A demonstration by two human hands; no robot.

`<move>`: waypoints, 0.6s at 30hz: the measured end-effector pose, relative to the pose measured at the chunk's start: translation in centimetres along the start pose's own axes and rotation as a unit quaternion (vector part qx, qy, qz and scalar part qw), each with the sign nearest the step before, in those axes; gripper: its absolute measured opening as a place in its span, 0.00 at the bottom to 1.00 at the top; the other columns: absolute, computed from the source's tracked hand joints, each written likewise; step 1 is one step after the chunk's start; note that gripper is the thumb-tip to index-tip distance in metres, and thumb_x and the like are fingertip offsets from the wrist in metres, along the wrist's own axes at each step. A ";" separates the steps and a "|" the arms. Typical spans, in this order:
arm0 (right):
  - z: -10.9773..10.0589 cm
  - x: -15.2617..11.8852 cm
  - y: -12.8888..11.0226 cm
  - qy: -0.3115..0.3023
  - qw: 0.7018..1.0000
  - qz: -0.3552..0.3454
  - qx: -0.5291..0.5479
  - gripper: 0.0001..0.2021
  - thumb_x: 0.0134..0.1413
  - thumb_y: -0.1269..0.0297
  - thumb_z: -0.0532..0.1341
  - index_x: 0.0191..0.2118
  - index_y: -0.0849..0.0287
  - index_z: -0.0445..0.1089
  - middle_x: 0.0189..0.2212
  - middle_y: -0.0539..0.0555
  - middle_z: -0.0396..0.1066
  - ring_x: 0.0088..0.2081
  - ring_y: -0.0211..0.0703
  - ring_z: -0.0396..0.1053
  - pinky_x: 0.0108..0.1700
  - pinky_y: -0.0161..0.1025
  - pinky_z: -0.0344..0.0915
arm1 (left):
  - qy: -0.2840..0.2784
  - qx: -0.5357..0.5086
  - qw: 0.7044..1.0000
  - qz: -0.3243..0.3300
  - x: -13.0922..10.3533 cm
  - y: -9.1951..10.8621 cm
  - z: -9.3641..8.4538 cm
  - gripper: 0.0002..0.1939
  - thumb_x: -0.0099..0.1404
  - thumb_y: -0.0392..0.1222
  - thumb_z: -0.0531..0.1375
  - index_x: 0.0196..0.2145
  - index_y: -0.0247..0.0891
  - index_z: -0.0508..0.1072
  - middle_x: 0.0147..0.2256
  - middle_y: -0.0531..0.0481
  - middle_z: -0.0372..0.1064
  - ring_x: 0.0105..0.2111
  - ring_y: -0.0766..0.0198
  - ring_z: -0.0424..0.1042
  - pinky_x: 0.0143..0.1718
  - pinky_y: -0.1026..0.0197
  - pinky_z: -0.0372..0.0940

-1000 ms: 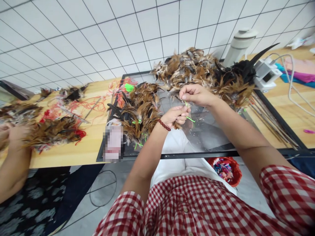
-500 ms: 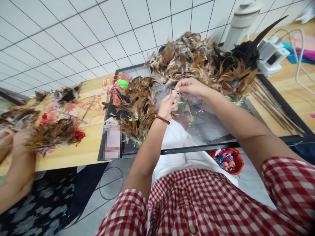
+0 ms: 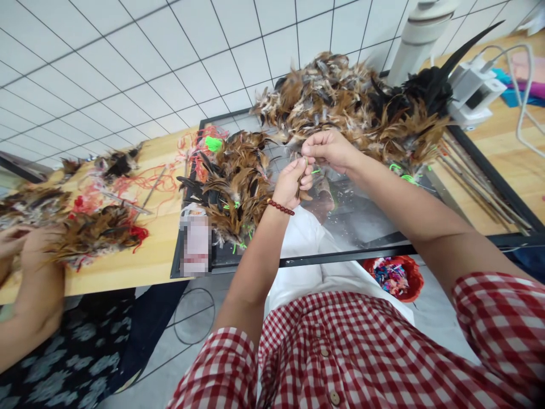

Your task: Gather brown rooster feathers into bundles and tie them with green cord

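Observation:
My left hand is closed over the glass tabletop, its fingers pinching a small feather bundle with brown tips poking out below. Just above it my right hand is closed in a pinch, close to the left fingertips. A bit of bright green string shows between and beside the hands; whether the right fingers grip its end is too small to make out. Left of my hands lies a pile of tied brown feather bundles, some with green ties. Behind them spreads a larger heap of loose brown feathers.
Black feathers, a white cylinder and white chargers stand at the back right. Thin sticks lie on the right. A red basket sits below the edge. At left, a co-worker's hands handle feathers.
My right hand has shifted slightly beside the left fingertips, and green string now shows at the left fingers. The view has moved a little. The left hand stays nearly in place.

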State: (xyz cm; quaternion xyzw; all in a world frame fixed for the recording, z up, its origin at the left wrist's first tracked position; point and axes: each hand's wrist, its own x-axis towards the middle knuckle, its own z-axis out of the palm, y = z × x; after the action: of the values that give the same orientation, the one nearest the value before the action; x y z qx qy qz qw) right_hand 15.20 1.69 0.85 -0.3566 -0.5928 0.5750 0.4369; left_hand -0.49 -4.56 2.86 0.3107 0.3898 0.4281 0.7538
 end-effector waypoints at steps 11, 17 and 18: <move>0.8 0.1 0.7 0.011 0.996 0.011 -0.086 0.16 0.52 0.54 0.74 0.28 0.59 0.71 0.21 0.46 0.68 0.24 0.31 0.55 0.27 0.34 0.50 | -0.022 -0.063 0.997 -0.027 -0.4 0.9 -0.5 0.15 0.79 0.37 0.56 0.31 0.35 0.69 0.24 0.59 0.53 0.16 0.81 0.44 0.18 0.75 0.43; 0.5 0.2 0.3 0.034 0.964 -0.024 -0.262 0.09 0.52 0.62 0.66 0.25 0.59 0.73 0.19 0.46 0.65 0.25 0.34 0.57 0.32 0.37 0.53 | 0.093 0.046 0.993 0.057 1.0 -0.1 -0.8 0.15 0.76 0.36 0.60 0.29 0.35 0.70 0.21 0.60 0.56 0.16 0.80 0.47 0.18 0.73 0.42; 0.5 0.0 0.1 0.034 0.955 -0.029 -0.292 0.08 0.52 0.63 0.64 0.25 0.59 0.74 0.19 0.46 0.64 0.24 0.34 0.56 0.32 0.37 0.53 | 0.131 0.072 0.985 0.091 1.4 -0.4 -0.9 0.15 0.75 0.36 0.62 0.28 0.35 0.71 0.20 0.61 0.56 0.16 0.79 0.48 0.18 0.72 0.42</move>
State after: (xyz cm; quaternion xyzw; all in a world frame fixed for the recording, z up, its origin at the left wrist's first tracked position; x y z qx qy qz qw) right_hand 14.69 1.54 0.77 -0.4704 -0.7298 0.3517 0.3498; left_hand -0.66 -3.35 1.61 0.3399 0.4847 0.5029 0.6298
